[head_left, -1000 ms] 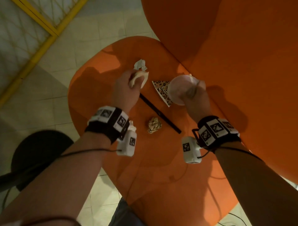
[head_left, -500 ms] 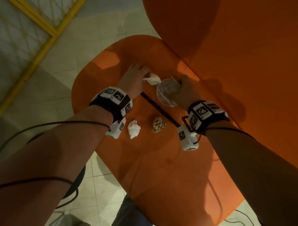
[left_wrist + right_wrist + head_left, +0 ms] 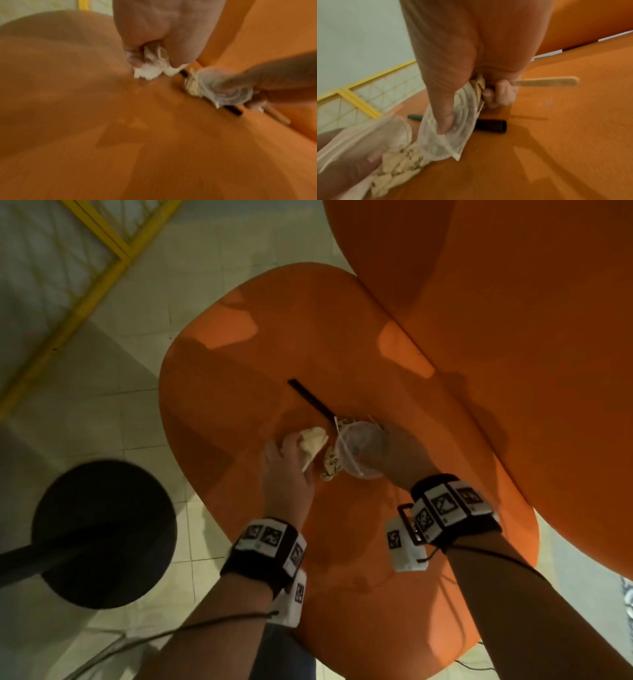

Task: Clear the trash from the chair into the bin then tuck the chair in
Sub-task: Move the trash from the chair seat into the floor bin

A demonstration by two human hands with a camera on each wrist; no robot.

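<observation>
Forearms reach in from the near edge of the orange chair seat (image 3: 239, 378), both wrists banded, both hands meeting over its middle. The left hand (image 3: 286, 470) has its fingers curled round a wad of white tissue (image 3: 311, 441), knuckles up, just left of the clear plastic lid (image 3: 359, 450). The right hand (image 3: 399, 457) clamps that lid between thumb and curled fingers, together with a wooden stick (image 3: 544, 81) that juts out sideways past the fingers. A crumpled printed wrapper (image 3: 330, 463) sits pressed between lid and tissue — which hand bears on it I cannot tell. Beyond the lid a black straw (image 3: 310, 400) lies flat on the seat, its long axis running diagonally, far end pointing up-left — the near end hidden under the lid. The left wrist view is blurred.
</observation>
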